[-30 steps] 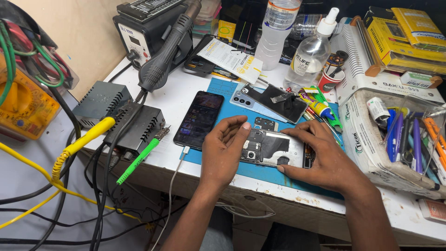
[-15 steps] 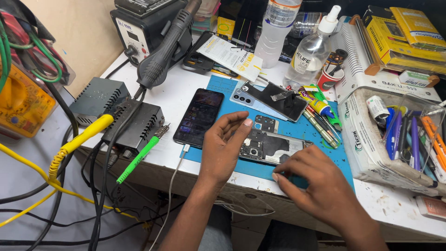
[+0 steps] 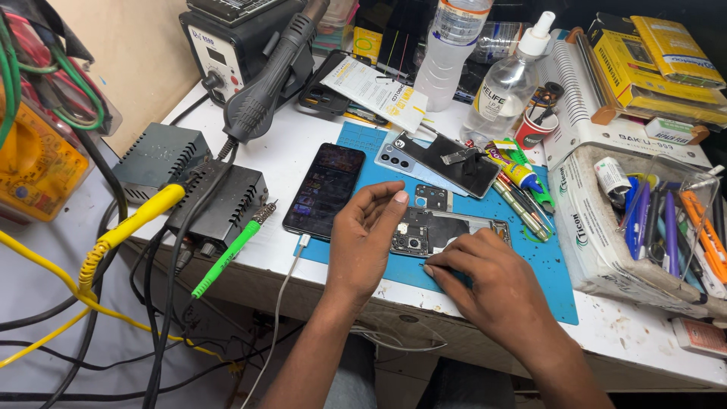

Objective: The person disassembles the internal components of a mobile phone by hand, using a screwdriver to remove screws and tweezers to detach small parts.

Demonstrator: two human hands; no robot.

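Opened phone [image 3: 447,231], back cover off and circuit boards showing, flat on the blue mat [image 3: 545,284] near the front edge of the white table [image 3: 280,163]. Head view only. Left hand [image 3: 363,238] just left of the opened phone, fingers loosely curled and spread, thumb raised, tips hovering over its camera end; holding nothing that can be seen. Right hand [image 3: 492,291] at the phone's near edge, thumb and forefinger pinched together on something thin and dark, too small to tell what. Second phone [image 3: 324,189], screen dark, beside the left hand with a white cable [image 3: 276,318] plugged in and trailing off the table edge. Detached back cover [image 3: 439,163] farther up the mat. Clear spray bottle [image 3: 511,79] and water bottle [image 3: 447,49] behind. Hot-air station [image 3: 227,45] at the rear left, green-handled soldering iron [image 3: 227,257] on its black stand. Plastic tub of pens and tools [image 3: 651,227] at the right.
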